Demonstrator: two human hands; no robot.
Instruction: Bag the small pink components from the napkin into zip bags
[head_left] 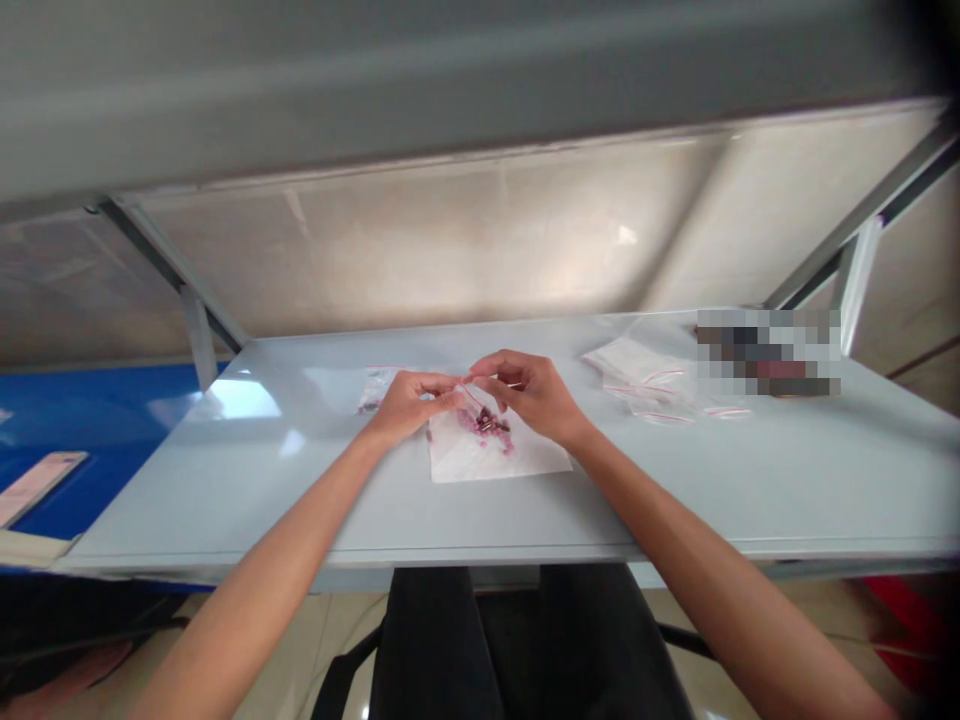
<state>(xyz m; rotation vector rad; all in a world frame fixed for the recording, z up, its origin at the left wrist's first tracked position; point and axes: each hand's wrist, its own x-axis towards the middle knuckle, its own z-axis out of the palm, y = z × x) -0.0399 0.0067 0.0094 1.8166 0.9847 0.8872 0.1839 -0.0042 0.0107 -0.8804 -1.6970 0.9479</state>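
My left hand [415, 405] and my right hand [531, 392] meet over the middle of the table. Between them, the fingers of both pinch the top edge of a small clear zip bag [471, 396] with a red strip. Just below the fingers is a little heap of pink bits and dark brown pieces [489, 424]; I cannot tell whether all of them are inside the bag or some lie loose. Under this spreads a white sheet [491, 465]. Left of my left hand, another zip bag [373, 385] with small dark and pink contents lies flat.
Several flat zip bags [645, 375] with red strips lie in a pile to the right. A blurred-out item [772, 355] sits behind them. Overhead runs a grey shelf [465, 90] on slanted metal braces. A phone [41, 485] rests on the blue surface at left.
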